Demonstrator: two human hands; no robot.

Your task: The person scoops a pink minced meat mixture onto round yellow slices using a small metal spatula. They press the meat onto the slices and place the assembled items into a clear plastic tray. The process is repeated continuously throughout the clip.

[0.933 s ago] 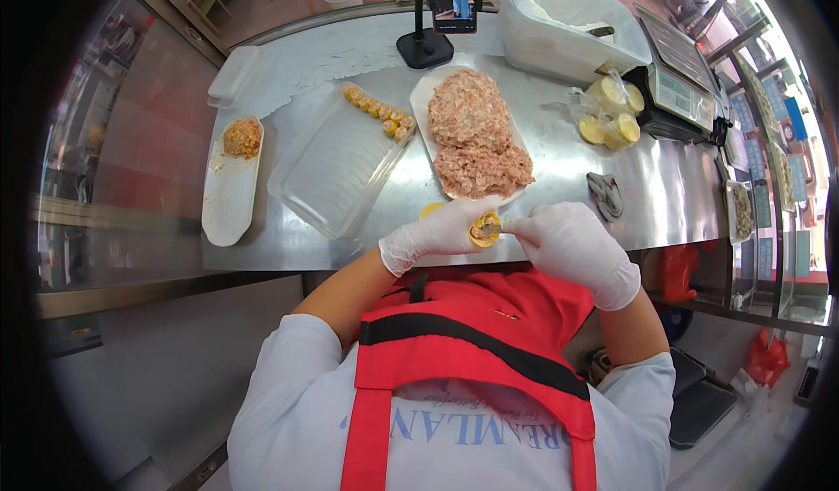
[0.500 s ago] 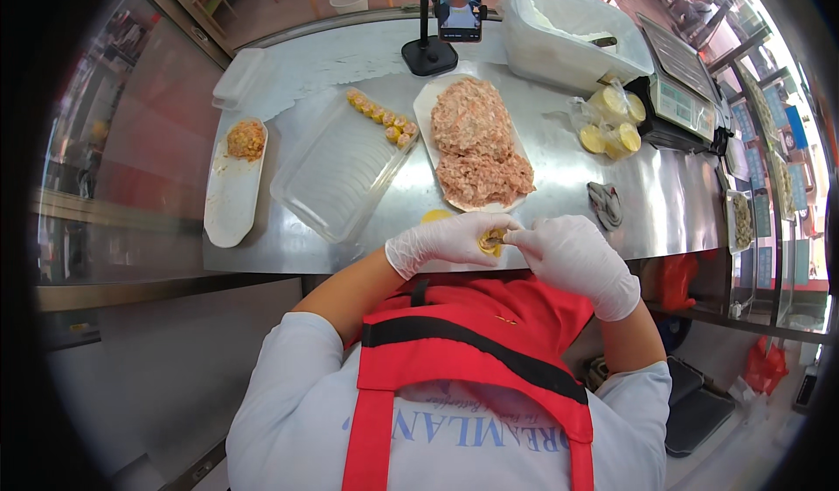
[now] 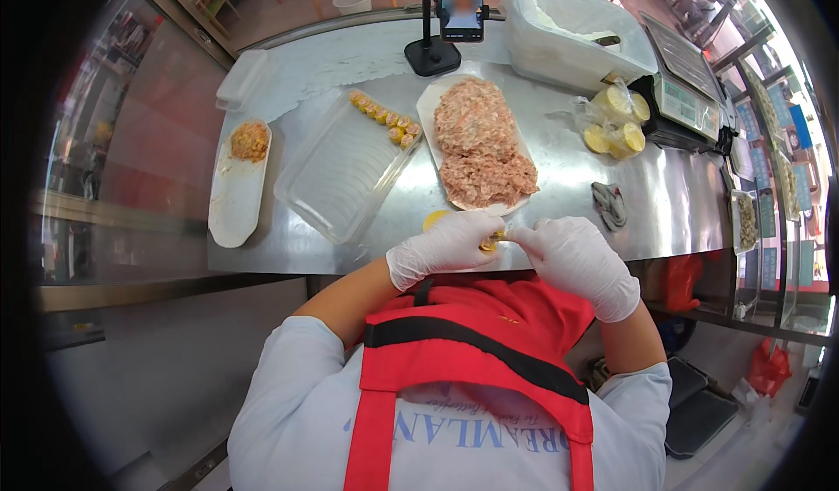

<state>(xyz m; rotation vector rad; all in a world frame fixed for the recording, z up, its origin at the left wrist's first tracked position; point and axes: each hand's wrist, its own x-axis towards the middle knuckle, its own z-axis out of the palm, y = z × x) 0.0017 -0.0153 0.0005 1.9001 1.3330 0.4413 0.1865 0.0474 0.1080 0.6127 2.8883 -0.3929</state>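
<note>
Both of my hands wear white gloves and meet at the near edge of the steel counter (image 3: 577, 163). My left hand (image 3: 441, 248) and my right hand (image 3: 572, 259) pinch a small yellow dumpling (image 3: 488, 243) between their fingertips. Just beyond them lies a white tray of pink minced filling (image 3: 479, 146). A round yellow wrapper (image 3: 434, 220) peeks out beside my left hand. A clear plastic tray (image 3: 336, 172) to the left carries a row of finished yellow dumplings (image 3: 384, 117) at its far end.
A white oval plate (image 3: 229, 202) with orange filling sits at far left. A bag of yellow wrappers (image 3: 616, 124), a scale (image 3: 686, 106), a large white tub (image 3: 577, 27), a phone on a stand (image 3: 459, 6) and a grey cloth (image 3: 610, 204) stand further off.
My hands have stayed together on the dumpling at the counter edge, with fingers shifting around it. The view has tilted slightly; the counter's items have not moved.
</note>
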